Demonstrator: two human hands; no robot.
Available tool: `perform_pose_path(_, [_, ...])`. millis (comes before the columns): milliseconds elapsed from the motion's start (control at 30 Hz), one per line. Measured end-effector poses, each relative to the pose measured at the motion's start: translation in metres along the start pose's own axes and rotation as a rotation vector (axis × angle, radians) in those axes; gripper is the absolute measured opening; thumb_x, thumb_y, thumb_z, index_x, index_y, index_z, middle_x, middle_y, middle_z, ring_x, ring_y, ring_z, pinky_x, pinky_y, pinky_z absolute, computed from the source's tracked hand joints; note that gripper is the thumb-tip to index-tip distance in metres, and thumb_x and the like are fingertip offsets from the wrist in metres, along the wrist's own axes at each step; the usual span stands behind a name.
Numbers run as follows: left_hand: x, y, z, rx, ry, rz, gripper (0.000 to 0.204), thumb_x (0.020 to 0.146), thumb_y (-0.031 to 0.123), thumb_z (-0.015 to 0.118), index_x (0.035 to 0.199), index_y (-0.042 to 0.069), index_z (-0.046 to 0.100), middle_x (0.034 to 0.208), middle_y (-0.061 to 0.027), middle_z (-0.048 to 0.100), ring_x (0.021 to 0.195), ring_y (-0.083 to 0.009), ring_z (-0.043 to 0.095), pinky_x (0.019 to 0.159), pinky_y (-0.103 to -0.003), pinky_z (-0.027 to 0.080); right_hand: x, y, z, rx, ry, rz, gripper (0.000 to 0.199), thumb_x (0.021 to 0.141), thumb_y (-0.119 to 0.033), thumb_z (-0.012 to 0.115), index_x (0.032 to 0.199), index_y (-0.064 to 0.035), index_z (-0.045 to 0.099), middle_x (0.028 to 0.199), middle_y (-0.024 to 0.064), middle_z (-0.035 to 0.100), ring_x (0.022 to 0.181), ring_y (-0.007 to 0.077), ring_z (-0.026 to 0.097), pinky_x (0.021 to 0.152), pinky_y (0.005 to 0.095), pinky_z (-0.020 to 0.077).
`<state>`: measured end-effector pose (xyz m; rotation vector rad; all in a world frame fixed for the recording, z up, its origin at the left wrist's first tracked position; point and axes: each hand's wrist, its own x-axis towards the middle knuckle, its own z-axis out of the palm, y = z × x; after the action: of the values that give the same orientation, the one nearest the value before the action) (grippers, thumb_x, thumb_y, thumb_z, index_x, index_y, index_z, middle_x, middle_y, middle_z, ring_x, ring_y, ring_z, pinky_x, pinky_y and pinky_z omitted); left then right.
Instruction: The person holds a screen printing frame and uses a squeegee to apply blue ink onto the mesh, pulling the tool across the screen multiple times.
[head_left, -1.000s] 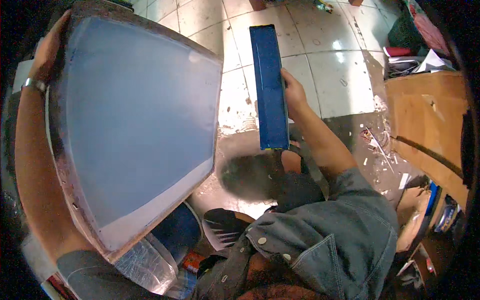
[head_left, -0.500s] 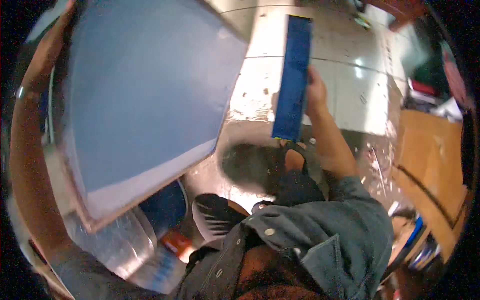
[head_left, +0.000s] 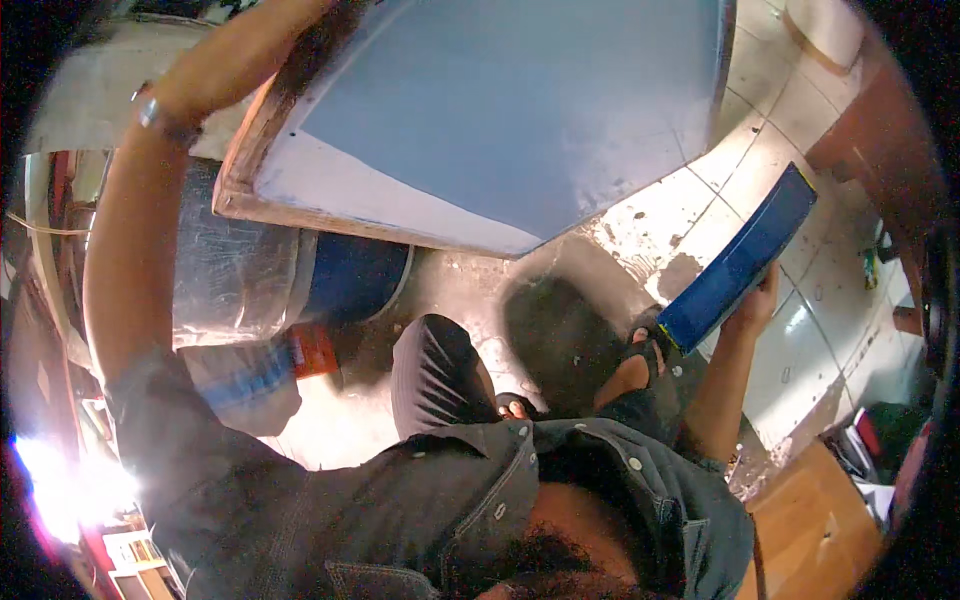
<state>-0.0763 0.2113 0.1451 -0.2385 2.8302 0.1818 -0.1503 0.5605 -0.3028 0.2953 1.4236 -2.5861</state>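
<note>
A wooden-framed printing screen with a blue-grey coated mesh and a pale uncoated border hangs tilted in front of me. My left hand grips its far left side; the fingers are hidden by the frame and the picture's edge. In my right hand is a long blue scoop coater with yellowish ends, held slanted to the right of the screen and apart from it. My fingers close round its lower right side and are partly hidden behind it.
Below the screen stands a blue drum beside a clear plastic-wrapped thing. A white-and-blue bag and an orange object lie left of my knee. A brown board lies at lower right. A bright light glares at left.
My view has turned left, so screen and scoop coater sit farther right in the picture. The coater has gone from nearly upright to slanting right. Both hands keep their holds.
</note>
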Motion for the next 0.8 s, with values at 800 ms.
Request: perform_pose_path(800, [-0.103,-0.157,0.241,-1.171,1.433,-0.471,0.059,0.096,0.055,0.027,0.125,0.009,0.048,0.120,-0.0111,0.054,0.096,-0.0221,0.054,0.090,-0.041,0.043,0.008,-0.003,0.017,0.194,-0.015,0.103,0.035,0.098,-0.031,0.040,0.111,-0.0047,0.058,0.096,0.0082,0.066,0.080,0.0213,0.064,0.072,0.0340,0.0536])
